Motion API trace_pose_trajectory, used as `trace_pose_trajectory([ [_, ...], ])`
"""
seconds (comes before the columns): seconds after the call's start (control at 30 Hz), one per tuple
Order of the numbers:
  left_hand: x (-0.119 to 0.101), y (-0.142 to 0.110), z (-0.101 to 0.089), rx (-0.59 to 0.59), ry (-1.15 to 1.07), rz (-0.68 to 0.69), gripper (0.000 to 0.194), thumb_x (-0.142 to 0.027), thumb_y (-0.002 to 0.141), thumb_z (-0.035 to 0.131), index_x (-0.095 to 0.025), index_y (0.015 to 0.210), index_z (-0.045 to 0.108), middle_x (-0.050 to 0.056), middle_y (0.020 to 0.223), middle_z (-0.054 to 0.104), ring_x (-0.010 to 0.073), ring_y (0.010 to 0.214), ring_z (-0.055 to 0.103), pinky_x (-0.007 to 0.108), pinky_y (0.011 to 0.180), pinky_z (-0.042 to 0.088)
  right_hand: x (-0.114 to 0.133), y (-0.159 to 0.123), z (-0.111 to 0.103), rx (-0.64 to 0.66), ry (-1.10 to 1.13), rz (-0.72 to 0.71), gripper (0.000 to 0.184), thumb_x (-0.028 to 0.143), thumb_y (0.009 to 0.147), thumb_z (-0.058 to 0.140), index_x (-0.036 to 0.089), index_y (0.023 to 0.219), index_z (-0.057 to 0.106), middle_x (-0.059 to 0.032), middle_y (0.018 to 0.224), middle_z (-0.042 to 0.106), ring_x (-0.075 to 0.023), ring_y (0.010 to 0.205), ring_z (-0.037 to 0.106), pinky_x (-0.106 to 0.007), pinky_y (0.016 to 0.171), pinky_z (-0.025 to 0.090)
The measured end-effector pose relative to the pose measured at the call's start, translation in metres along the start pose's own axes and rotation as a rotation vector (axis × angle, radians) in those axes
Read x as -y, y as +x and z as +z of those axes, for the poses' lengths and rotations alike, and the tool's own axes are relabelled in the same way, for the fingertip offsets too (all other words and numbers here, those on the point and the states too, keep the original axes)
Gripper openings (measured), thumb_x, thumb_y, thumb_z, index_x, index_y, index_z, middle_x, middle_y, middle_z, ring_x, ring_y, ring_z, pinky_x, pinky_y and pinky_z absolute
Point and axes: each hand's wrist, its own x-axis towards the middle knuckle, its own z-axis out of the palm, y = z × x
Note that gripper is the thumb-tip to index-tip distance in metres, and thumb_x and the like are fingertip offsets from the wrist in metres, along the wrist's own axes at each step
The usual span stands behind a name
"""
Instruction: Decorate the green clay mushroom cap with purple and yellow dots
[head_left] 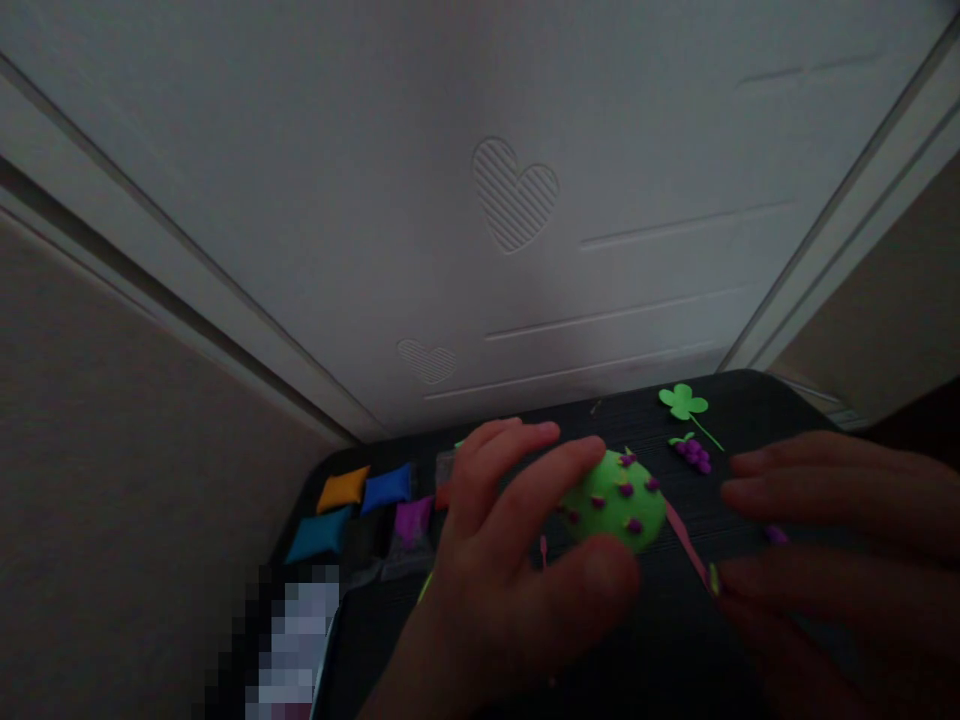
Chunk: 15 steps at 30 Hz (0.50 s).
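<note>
My left hand (510,570) reaches in from the bottom, its thumb and fingers closed around a light-green rounded clay piece (619,510). Small purple bits with yellowish tips dot the green surface. At the lower right, my right hand (832,570) pinches a tiny yellow-green bit of clay (714,579) between thumb and fingertip, while its other fingers stretch out above. A pink strip (686,540) runs from behind the green piece to the right fingertips; whether it touches them I cannot tell.
On the dark table (600,630), a green clover (683,402) and purple grapes (694,453) lie at the back right. Packets of coloured clay, one orange (343,490) and one blue (388,489), sit at the left. A white door (360,200) with embossed hearts stands behind.
</note>
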Motion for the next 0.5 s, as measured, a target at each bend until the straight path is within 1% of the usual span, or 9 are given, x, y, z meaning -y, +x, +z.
trace_pose_trajectory([
  [0.07,0.003,0.002,0.003,0.086,-0.03,0.022,0.066,-0.015,0.068,0.064,-0.033,0.125,0.034,0.002,0.113,0.051,0.0225,0.11,0.045,0.044,0.094,0.042,0.005,0.0,0.005,0.026,-0.122,-0.155,0.031,0.023,0.064,0.066,0.037,0.092,0.064,0.0038,0.096,0.062,-0.019,0.089,0.056,-0.034,0.081,0.044],
  [0.1,0.004,0.003,0.005,0.099,-0.054,0.031,0.07,-0.013,0.068,0.062,-0.032,0.127,0.03,0.003,0.112,0.051,0.0224,0.11,0.046,0.045,0.094,0.041,0.007,0.0,0.009,0.052,-0.172,-0.179,0.03,0.022,0.067,0.063,0.034,0.095,0.062,0.0023,0.1,0.061,-0.0191,0.093,0.054,-0.035,0.084,0.043],
  [0.17,0.004,0.004,0.007,0.1,-0.087,0.03,0.074,-0.013,0.068,0.061,-0.031,0.129,0.024,0.005,0.11,0.05,0.0216,0.107,0.048,0.046,0.094,0.041,0.013,0.003,0.017,0.109,-0.231,-0.155,0.025,0.021,0.071,0.059,0.029,0.095,0.058,-0.0001,0.101,0.059,-0.0191,0.096,0.052,-0.035,0.084,0.043],
  [0.2,0.004,0.004,0.007,0.104,-0.086,0.018,0.074,-0.013,0.068,0.061,-0.03,0.129,0.023,0.005,0.109,0.05,0.021,0.106,0.048,0.045,0.094,0.042,0.015,0.004,0.021,0.127,-0.253,-0.135,0.022,0.021,0.072,0.058,0.027,0.093,0.057,-0.001,0.101,0.059,-0.0191,0.096,0.052,-0.036,0.084,0.043],
  [0.3,0.002,0.004,0.005,0.151,-0.037,-0.021,0.068,-0.013,0.07,0.06,-0.03,0.127,0.026,0.005,0.11,0.049,0.0195,0.105,0.048,0.042,0.094,0.042,0.018,0.009,0.029,0.136,-0.314,-0.134,0.018,0.022,0.074,0.056,0.026,0.091,0.055,-0.0032,0.099,0.059,-0.0202,0.095,0.053,-0.037,0.082,0.042],
  [0.4,0.001,0.005,0.003,0.182,-0.003,-0.021,0.064,-0.016,0.072,0.058,-0.033,0.126,0.028,0.004,0.111,0.049,0.0202,0.104,0.049,0.042,0.092,0.043,0.016,0.011,0.031,0.142,-0.358,-0.129,0.015,0.024,0.076,0.054,0.026,0.091,0.055,-0.0042,0.101,0.058,-0.0213,0.093,0.053,-0.039,0.08,0.042],
  [0.5,0.003,0.006,0.004,0.213,0.02,-0.017,0.061,-0.019,0.074,0.056,-0.034,0.126,0.028,0.004,0.105,0.05,0.0212,0.099,0.049,0.044,0.091,0.042,0.014,0.01,0.03,0.145,-0.395,-0.131,0.016,0.025,0.076,0.053,0.025,0.092,0.055,-0.0039,0.103,0.057,-0.0214,0.093,0.053,-0.038,0.079,0.042],
])
